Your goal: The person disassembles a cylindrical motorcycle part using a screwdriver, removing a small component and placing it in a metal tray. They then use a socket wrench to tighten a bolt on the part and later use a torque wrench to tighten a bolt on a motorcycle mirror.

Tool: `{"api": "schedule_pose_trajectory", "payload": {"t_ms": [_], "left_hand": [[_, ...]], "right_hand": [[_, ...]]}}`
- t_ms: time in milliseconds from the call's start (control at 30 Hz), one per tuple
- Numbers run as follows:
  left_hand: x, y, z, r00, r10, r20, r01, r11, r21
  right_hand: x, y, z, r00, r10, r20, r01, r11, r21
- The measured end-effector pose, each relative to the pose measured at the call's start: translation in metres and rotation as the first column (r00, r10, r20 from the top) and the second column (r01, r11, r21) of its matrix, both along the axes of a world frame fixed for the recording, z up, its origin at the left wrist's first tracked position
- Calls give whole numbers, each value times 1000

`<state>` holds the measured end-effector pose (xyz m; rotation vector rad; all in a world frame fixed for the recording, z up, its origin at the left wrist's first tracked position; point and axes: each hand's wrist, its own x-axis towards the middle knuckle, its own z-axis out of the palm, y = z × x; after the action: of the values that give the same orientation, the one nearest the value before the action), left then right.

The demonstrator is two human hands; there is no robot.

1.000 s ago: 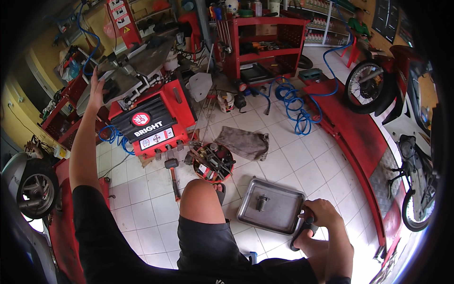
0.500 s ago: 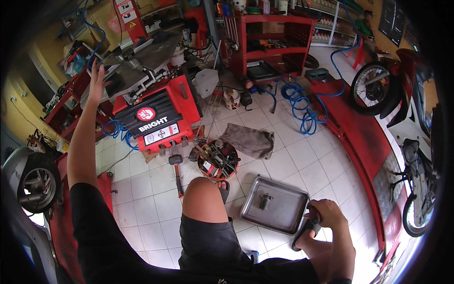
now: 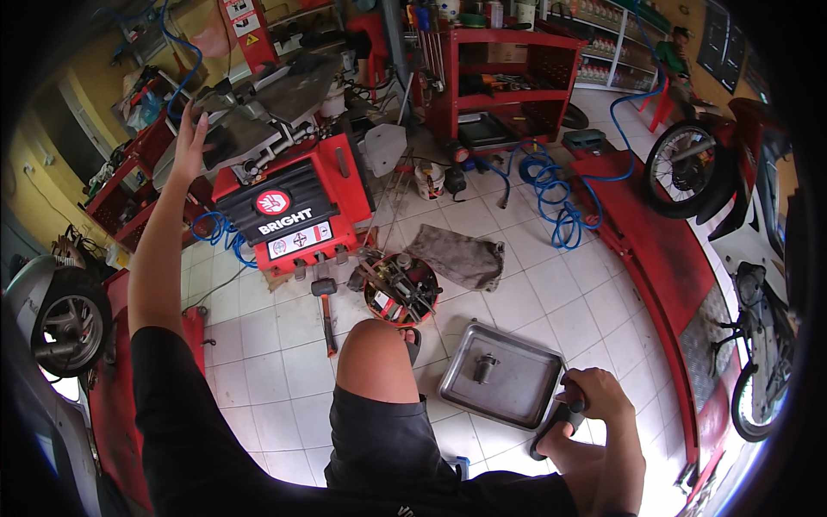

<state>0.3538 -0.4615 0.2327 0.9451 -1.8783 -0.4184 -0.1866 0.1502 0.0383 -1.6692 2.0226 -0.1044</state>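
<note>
At the far left, one motorcycle wheel [image 3: 69,323] is showing above one red platform [image 3: 121,405]. The left hand [image 3: 187,153] is hanging raised with its fingers extended and seems to be grasping nothing; whether it is touching the grey top of the one red machine [image 3: 351,191] behind it, I cannot tell. One hammer [image 3: 326,310] is lying on the tiles in front of that machine, its handle pointing toward the person. Just right of it, one round tub [image 3: 379,315] is holding many jumbled tools, too mixed to count. One grey cloth [image 3: 455,257] is lying just beyond. One metal tray [image 3: 527,379] is resting on the floor, and one metal part [image 3: 486,369] is sitting inside, left of its middle. At the tray's right edge, the right hand [image 3: 602,394] is curling firmly around one dark handle [image 3: 573,396], its far end hidden. Beyond, one blue hose [image 3: 564,234] is lying in several coils. Farther right, one long red ramp [image 3: 646,246] is stretching beside one motorcycle with two wheels showing.
</note>
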Motion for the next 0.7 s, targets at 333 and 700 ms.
{"api": "schedule_pose_trajectory", "payload": {"t_ms": [333,700], "left_hand": [[0,-11,-5,1000,11,1,-11,1000,-13],[6,-29,-19,995,64,-77,-68,997,-41]], "right_hand": [[3,-8,2,1000,-25,7,25,1000,3],[1,-9,-10,999,-45,26,47,995,-83]]}}
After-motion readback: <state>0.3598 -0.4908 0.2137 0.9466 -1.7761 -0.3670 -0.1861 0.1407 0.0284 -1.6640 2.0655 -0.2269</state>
